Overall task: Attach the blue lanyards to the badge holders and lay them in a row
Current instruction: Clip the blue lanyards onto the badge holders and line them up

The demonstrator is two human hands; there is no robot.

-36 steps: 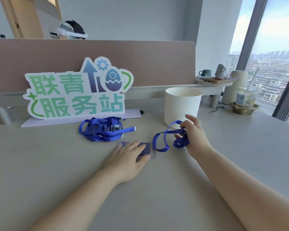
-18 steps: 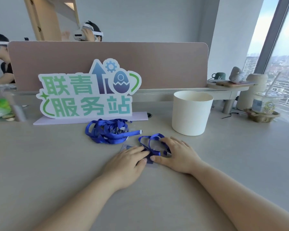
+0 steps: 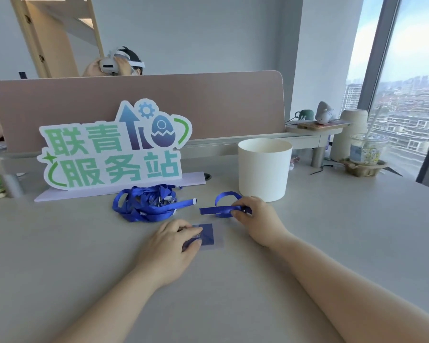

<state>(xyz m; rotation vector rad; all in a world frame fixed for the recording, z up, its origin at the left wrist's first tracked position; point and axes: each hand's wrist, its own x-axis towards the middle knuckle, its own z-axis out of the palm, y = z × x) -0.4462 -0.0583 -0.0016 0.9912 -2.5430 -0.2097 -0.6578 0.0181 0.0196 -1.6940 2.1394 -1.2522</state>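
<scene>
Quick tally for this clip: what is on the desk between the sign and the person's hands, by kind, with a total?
Lanyard pile: 1 (strands tangled, number unclear)
Loose lanyard, pinched by right hand: 1
Badge holder, held by left hand: 1
White tub: 1
Total: 4

Left grip (image 3: pixel 174 243) palm-down, pinching (right grip (image 3: pixel 256 220) curled)
</scene>
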